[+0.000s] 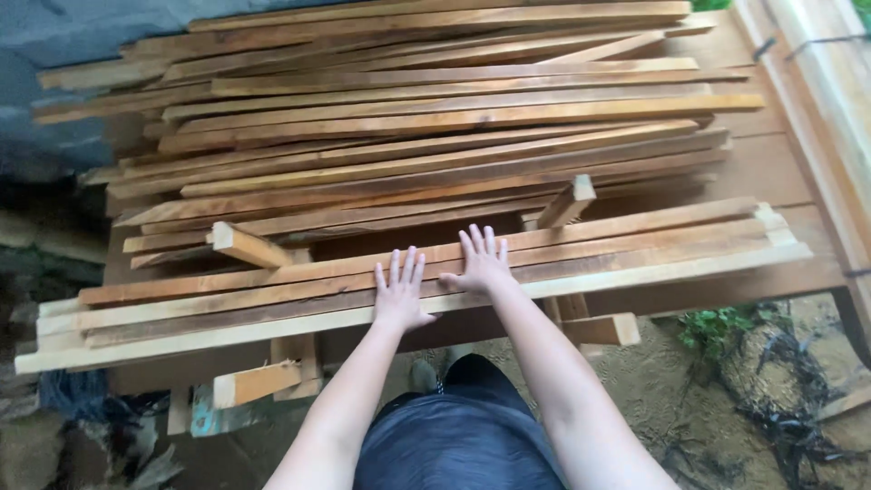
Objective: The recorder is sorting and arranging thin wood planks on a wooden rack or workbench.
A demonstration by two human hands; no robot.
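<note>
At the far left, past the bench's (771,172) left edge, there is a grey-blue sheet (54,54) and some dark, blurry stuff low down that I cannot make out. A short block (247,245) sticks out near the left end of the front slats (635,240). It lies at a slant, across the way the slats run. Under the front edge, another short piece (254,383) pokes toward the person.

The front slats lie along the near edge of the bench. Their long way runs left to right, and the right ends sit a bit farther back than the left ends. They are long, thin, flat strips of reddish wood, side by side and touching.

The left hand (399,292) lies flat on these slats near the middle, fingers spread and pointing away from the person. It grips nothing. Just to its right, the right hand (481,259) lies flat the same way, fingers spread, open, holding nothing. The two hands are close but not touching.

Behind the hands is a big pile (435,118) of more slats, also running left to right, some crooked. A short stub (567,201) stands tilted just behind the right hand.

Below the right front corner there is sandy ground (671,399) with green leaves (717,325) and dark roots.
</note>
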